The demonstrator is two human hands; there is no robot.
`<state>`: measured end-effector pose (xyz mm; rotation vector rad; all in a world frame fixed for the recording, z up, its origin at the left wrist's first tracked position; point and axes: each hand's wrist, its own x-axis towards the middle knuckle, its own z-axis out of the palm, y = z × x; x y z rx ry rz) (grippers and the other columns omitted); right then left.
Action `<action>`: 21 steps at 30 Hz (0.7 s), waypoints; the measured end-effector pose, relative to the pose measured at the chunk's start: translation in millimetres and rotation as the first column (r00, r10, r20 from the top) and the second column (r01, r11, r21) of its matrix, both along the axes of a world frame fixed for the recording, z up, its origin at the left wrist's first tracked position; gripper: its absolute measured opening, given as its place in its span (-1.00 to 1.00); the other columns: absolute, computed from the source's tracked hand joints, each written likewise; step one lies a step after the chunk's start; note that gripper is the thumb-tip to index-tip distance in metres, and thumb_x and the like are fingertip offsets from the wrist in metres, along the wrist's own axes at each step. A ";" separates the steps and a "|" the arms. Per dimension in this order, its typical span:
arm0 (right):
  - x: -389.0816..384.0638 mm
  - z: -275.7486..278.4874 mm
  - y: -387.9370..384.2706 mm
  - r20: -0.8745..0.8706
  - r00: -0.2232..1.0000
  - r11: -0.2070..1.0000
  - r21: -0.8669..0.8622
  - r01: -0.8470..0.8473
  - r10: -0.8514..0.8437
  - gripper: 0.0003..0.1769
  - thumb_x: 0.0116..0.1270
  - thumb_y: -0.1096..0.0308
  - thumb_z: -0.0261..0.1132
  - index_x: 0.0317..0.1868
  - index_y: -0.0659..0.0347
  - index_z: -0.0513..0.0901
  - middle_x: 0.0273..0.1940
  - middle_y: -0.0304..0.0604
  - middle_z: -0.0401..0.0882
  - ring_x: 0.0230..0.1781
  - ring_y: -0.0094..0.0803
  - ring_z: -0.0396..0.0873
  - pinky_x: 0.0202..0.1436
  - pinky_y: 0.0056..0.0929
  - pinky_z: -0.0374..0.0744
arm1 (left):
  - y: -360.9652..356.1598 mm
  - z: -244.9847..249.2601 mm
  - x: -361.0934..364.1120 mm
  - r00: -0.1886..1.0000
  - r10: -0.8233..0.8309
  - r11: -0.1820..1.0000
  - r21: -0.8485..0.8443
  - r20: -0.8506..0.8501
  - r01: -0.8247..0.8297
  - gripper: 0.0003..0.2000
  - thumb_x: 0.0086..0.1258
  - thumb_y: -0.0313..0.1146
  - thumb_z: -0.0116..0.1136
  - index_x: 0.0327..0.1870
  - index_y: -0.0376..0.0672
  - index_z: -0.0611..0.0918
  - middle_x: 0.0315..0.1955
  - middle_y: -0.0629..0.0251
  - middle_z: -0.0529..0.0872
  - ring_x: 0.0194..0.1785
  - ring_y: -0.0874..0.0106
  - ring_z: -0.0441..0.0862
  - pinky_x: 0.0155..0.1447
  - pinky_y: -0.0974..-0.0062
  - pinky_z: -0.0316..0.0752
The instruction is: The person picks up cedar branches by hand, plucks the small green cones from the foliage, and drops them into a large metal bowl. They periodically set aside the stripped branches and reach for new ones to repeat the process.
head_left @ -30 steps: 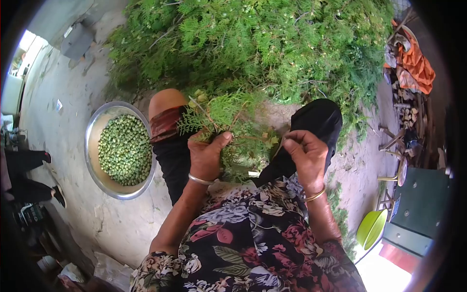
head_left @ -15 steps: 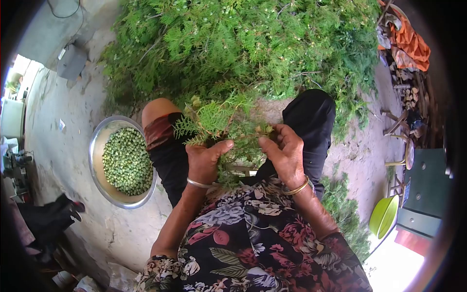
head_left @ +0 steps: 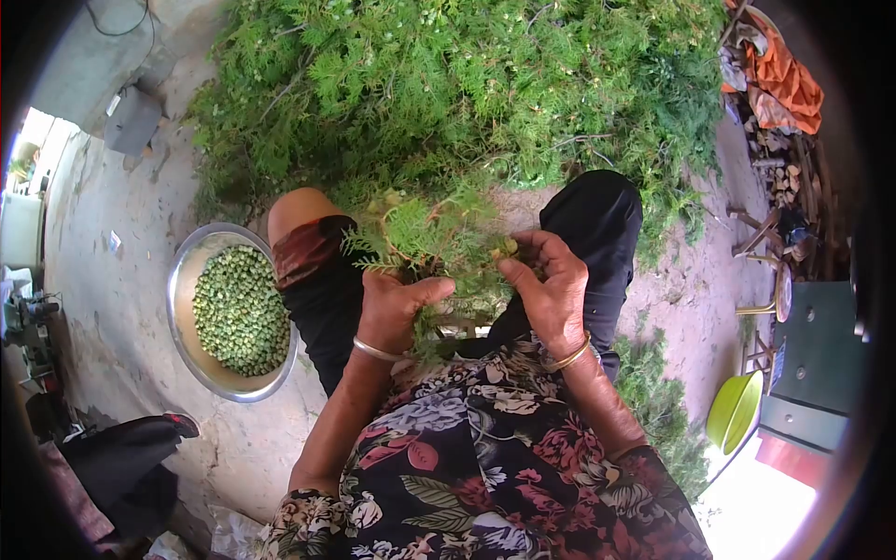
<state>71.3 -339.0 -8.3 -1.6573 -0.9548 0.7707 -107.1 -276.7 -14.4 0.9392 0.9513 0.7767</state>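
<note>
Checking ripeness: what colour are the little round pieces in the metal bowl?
Pale green pieces, seen best in the head view.

No text, label, brand, number or sign can be read anywhere, neither on the round metal bowl (head_left: pixel 182 280) at the left nor on the dark green box (head_left: pixel 812 364) at the right.

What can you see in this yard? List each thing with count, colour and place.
branch pile: one, green, top of view
sprig: one, green, held in both hands
bowl: one, silver, left of view
round pods: many, green, in the bowl
cloth: one, orange, top right
basin: one, lime, lower right
left hand: one, silver bangle, gripping the sprig
right hand: one, gold bangle, pinching the sprig
</note>
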 end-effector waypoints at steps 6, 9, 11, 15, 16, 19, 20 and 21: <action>4.9 13.1 6.9 -0.180 0.983 0.999 0.033 0.035 -0.029 -0.68 0.13 0.58 0.33 -0.08 0.42 0.53 -0.39 -0.26 0.54 -0.52 -0.65 0.43 -0.46 -0.63 0.44 | -5.7 -0.9 1.6 0.990 0.053 0.990 -0.136 0.130 -0.035 -0.76 0.04 -0.58 0.32 -0.24 -0.44 0.63 -0.31 0.24 0.69 -0.39 0.52 0.60 -0.32 0.57 0.50; 11.6 7.5 5.5 -0.506 0.861 0.998 0.002 0.064 -0.055 -0.71 0.18 0.57 0.28 -0.07 0.44 0.51 -0.41 -0.23 0.55 -0.55 -0.64 0.42 -0.52 -0.64 0.39 | -3.2 -9.3 -1.9 0.998 -0.047 0.995 -0.090 0.036 0.050 -0.74 0.04 -0.59 0.32 -0.21 -0.39 0.62 -0.36 0.24 0.69 -0.47 0.54 0.57 -0.40 0.61 0.45; 26.8 3.0 3.0 -0.582 0.805 0.986 0.031 0.164 -0.116 -0.74 0.23 0.53 0.24 -0.07 0.43 0.50 -0.42 -0.19 0.56 -0.56 -0.60 0.43 -0.54 -0.64 0.37 | -4.5 -0.6 3.1 0.975 0.140 0.982 -0.153 0.170 -0.114 -0.83 0.05 -0.58 0.33 -0.32 -0.36 0.63 -0.48 0.26 0.68 -0.56 0.55 0.54 -0.48 0.61 0.40; 66.7 23.5 4.1 -0.668 0.715 0.947 0.044 0.317 -0.208 -0.83 0.32 0.43 0.15 -0.15 0.37 0.52 -0.42 -0.13 0.56 -0.49 -0.53 0.46 -0.52 -0.60 0.41 | 2.3 -10.7 -13.3 0.960 0.245 0.962 -0.158 0.133 -0.224 -0.86 0.05 -0.58 0.33 -0.37 -0.35 0.63 -0.55 0.30 0.65 -0.57 0.56 0.53 -0.54 0.62 0.35; 67.6 29.8 3.0 -0.705 0.688 0.959 0.042 0.279 -0.170 -0.83 0.34 0.41 0.13 -0.18 0.35 0.53 -0.42 -0.13 0.56 -0.48 -0.52 0.47 -0.53 -0.60 0.41 | 1.9 -9.9 -13.4 0.961 0.241 0.962 -0.161 0.131 -0.220 -0.86 0.05 -0.58 0.33 -0.37 -0.35 0.63 -0.55 0.30 0.65 -0.57 0.56 0.53 -0.54 0.62 0.35; 53.9 34.7 8.1 -0.735 0.671 0.994 -0.061 0.086 -0.103 -0.79 0.38 0.32 0.12 -0.27 0.33 0.55 -0.44 -0.12 0.54 -0.51 -0.50 0.45 -0.57 -0.61 0.37 | 2.6 -7.0 -9.1 0.969 0.238 0.963 -0.150 0.069 -0.226 -0.85 0.07 -0.59 0.32 -0.33 -0.33 0.63 -0.53 0.32 0.65 -0.55 0.57 0.53 -0.53 0.62 0.37; 42.5 31.6 10.9 -0.710 0.699 0.996 -0.045 0.078 -0.087 -0.76 0.36 0.28 0.20 -0.36 0.31 0.55 -0.48 -0.18 0.53 -0.57 -0.54 0.42 -0.62 -0.62 0.34 | 1.7 -4.8 -6.1 0.972 0.232 0.965 -0.138 0.047 -0.224 -0.85 0.08 -0.60 0.31 -0.32 -0.33 0.64 -0.52 0.32 0.66 -0.54 0.58 0.53 -0.53 0.62 0.37; 36.1 27.6 12.5 -0.638 0.768 0.999 -0.049 0.016 -0.044 -0.77 0.33 0.28 0.24 -0.37 0.30 0.55 -0.50 -0.22 0.52 -0.59 -0.56 0.40 -0.62 -0.62 0.33 | 1.0 -3.6 -4.8 0.974 0.227 0.967 -0.126 0.022 -0.223 -0.86 0.09 -0.60 0.31 -0.31 -0.32 0.64 -0.50 0.33 0.66 -0.53 0.60 0.53 -0.52 0.62 0.38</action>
